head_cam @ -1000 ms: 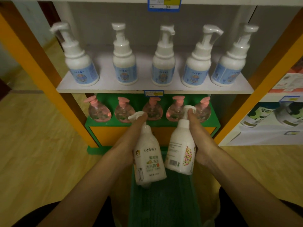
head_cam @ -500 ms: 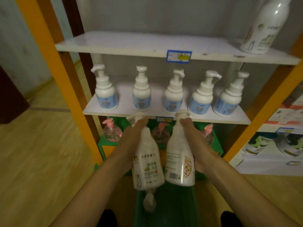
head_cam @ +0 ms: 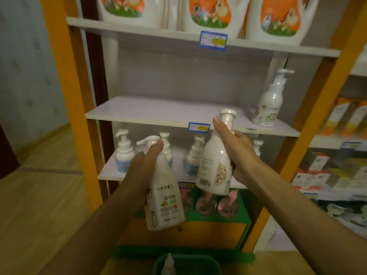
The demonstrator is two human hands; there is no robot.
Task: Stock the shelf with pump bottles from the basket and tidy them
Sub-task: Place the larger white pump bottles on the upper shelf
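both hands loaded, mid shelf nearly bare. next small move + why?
Probably lift the right hand and stand its bottle on the middle shelf, left of the lone bottle. It is already near the shelf edge; the left hand holds its bottle lower.

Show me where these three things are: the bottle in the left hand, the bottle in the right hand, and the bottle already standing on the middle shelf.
Left-hand bottle [head_cam: 164, 203]: head view, front label.
Right-hand bottle [head_cam: 213, 165]: head view, body.
Shelf bottle [head_cam: 268, 108]: head view, body.
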